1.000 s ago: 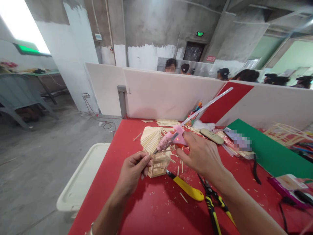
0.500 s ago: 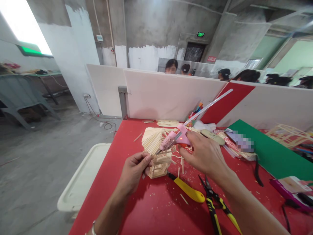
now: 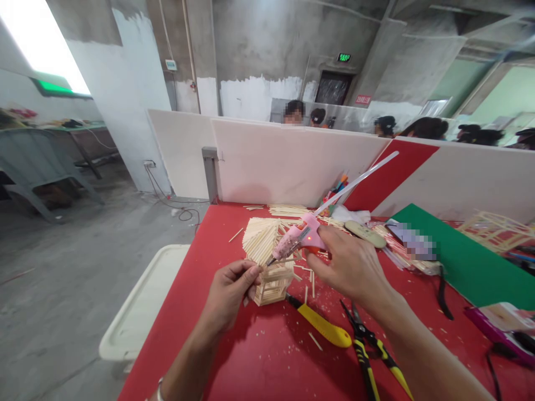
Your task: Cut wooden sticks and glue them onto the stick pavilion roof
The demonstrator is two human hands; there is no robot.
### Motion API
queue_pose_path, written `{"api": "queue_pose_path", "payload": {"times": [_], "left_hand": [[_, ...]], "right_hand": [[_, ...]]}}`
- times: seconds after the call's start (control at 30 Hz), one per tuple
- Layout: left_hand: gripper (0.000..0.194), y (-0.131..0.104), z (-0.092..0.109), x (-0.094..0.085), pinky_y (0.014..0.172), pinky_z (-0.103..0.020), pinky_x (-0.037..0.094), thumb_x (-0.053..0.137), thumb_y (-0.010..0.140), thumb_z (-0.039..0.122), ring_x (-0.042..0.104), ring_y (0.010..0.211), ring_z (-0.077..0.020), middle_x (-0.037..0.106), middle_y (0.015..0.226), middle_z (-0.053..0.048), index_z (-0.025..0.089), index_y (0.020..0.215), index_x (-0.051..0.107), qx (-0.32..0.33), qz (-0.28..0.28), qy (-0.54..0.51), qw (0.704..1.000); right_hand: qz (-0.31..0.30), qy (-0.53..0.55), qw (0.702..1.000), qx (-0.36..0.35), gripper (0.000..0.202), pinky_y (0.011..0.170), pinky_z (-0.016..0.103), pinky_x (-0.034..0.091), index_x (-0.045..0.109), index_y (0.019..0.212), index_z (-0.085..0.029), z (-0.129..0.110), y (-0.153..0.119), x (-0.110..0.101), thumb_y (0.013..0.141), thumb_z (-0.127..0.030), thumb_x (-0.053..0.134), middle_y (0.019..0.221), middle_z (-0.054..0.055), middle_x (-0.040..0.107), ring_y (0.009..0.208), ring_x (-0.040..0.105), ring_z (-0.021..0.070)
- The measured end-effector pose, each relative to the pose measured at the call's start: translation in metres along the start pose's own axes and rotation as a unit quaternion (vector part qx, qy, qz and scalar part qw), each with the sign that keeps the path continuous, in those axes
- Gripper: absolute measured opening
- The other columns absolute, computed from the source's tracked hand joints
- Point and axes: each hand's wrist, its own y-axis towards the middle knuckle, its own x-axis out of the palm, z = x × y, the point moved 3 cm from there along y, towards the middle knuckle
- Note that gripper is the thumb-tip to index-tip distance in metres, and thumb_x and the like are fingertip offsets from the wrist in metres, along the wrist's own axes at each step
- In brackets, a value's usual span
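Note:
On the red table stands a small wooden stick house [image 3: 271,287], its slanted roof [image 3: 259,245] made of thin sticks laid side by side. My left hand [image 3: 229,289] pinches the left corner of the house just under the roof edge, thumb against fingers. A pink glue gun [image 3: 295,239] is gripped in my right hand [image 3: 349,259], with its metal tip down at the roof's lower edge near my left fingertips. From the back of the gun a long clear glue stick [image 3: 359,181] points up and right. My right fingers partly hide the gun's handle.
A yellow-handled tool [image 3: 324,326] and black-and-yellow pliers [image 3: 368,340] lie near me. Loose sticks [image 3: 288,210] are behind the house. To the right are a green board [image 3: 472,256], a wooden frame [image 3: 497,231] and a purple box [image 3: 493,334]. People sit beyond a white partition [image 3: 292,161].

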Motion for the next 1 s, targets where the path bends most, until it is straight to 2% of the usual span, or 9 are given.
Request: {"api": "queue_pose_path", "payload": {"times": [0.2, 0.8, 1.0], "left_hand": [[0.029, 0.0002, -0.0005, 0.0007, 0.037, -0.016, 0.031, 0.073, 0.07, 0.04, 0.042, 0.041, -0.0039, 0.059, 0.059, 0.0, 0.013, 0.065, 0.065, -0.002, 0.002, 0.0, 1.0], [0.03, 0.0005, 0.0012, 0.0011, 0.036, -0.017, 0.03, 0.074, 0.068, 0.041, 0.042, 0.041, -0.0044, 0.057, 0.057, 0.0, 0.013, 0.063, 0.065, -0.003, 0.002, 0.006, 1.0], [0.03, -0.0003, -0.0036, 0.0018, 0.036, -0.017, 0.029, 0.072, 0.07, 0.041, 0.041, 0.04, -0.0042, 0.057, 0.057, 0.0, 0.013, 0.063, 0.064, -0.004, -0.004, 0.01, 1.0]], "right_hand": [[0.002, 0.005, 1.0, 0.006, 0.014, 0.053, 0.024, 0.019, 0.052, 0.08, -0.019, 0.0011, -0.001, 0.0014, 0.076, -0.032, 0.049, 0.062, -0.002, 0.051, 0.06, 0.05, 0.0155], [-0.028, 0.024, 0.999, 0.026, 0.011, 0.052, 0.024, 0.02, 0.05, 0.075, -0.02, 0.0034, -0.0016, 0.0034, 0.075, -0.032, 0.05, 0.06, -0.003, 0.049, 0.057, 0.046, 0.0141], [0.021, 0.011, 0.998, 0.05, 0.014, 0.053, 0.024, 0.022, 0.051, 0.076, -0.021, 0.0067, -0.0028, 0.0019, 0.075, -0.035, 0.05, 0.063, -0.001, 0.049, 0.059, 0.046, 0.0154]]}}
